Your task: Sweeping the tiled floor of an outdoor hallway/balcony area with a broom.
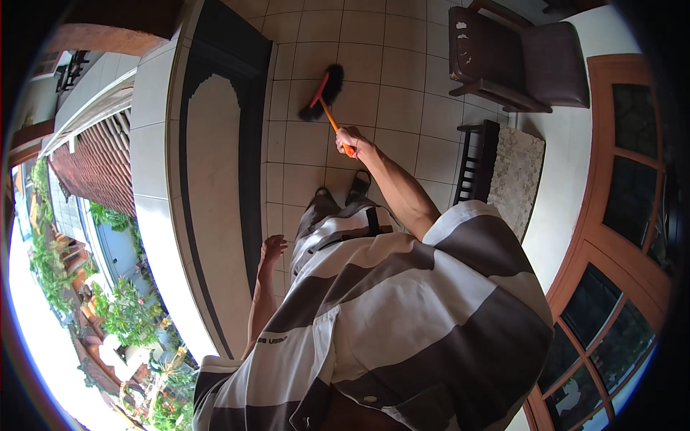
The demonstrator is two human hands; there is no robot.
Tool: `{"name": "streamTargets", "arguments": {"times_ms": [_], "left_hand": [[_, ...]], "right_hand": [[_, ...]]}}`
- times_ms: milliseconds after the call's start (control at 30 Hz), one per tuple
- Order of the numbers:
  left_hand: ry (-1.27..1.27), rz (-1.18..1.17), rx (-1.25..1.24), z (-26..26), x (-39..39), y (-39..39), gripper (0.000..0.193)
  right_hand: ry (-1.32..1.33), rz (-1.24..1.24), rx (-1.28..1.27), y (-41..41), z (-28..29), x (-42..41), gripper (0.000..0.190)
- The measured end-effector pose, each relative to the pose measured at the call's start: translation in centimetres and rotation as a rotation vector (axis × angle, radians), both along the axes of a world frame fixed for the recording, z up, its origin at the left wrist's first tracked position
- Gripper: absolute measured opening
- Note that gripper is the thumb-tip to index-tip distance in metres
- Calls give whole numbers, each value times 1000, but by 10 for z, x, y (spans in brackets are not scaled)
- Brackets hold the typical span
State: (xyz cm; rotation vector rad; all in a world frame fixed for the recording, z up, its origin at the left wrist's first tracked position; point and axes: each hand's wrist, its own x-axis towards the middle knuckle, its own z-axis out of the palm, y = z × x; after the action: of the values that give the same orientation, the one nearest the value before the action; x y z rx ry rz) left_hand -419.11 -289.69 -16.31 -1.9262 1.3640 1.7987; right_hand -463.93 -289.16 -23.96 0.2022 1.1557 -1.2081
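My right hand (350,141) is closed around the orange handle of a broom (329,115), held out in front of my body. The broom has a red head and dark bristles that spread over the tiled floor (356,102); whether they press on the tiles cannot be told. Low at my side hangs my left hand (274,248), near the tiled wall, with its fingers loosely curled and nothing seen in it. My feet, in dark footwear (360,183), stand on the tiles behind the broom.
A low wall with a dark border (250,161) runs along the left. On the right are a worn brown armchair (490,51), a dark slatted wooden piece (475,161) beside a lace-covered top (515,178), and an orange-brown framed door (587,258) with glass panes.
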Motion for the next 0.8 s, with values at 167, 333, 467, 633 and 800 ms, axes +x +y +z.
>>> {"name": "streamTargets", "arguments": {"times_ms": [167, 333, 467, 633, 800], "left_hand": [[-106, -106, -12, -19, -14, -13, 30], [-92, -95, -13, -56, -39, -29, 26], [-32, -119, 18, -66, -79, -46, 25], [5, -110, 51, -99, -123, -77, 23], [80, -74, 13, -106, -174, -116, 23]], "right_hand": [[12, -9, -84, 13, 38, -18, 12], [130, 171, 59, 115, 122, -80, 34], [323, 299, 282, 200, 211, -131, 28], [417, 380, 508, 231, 248, -196, 21], [597, 622, 499, 215, 141, -275, 14]]}}
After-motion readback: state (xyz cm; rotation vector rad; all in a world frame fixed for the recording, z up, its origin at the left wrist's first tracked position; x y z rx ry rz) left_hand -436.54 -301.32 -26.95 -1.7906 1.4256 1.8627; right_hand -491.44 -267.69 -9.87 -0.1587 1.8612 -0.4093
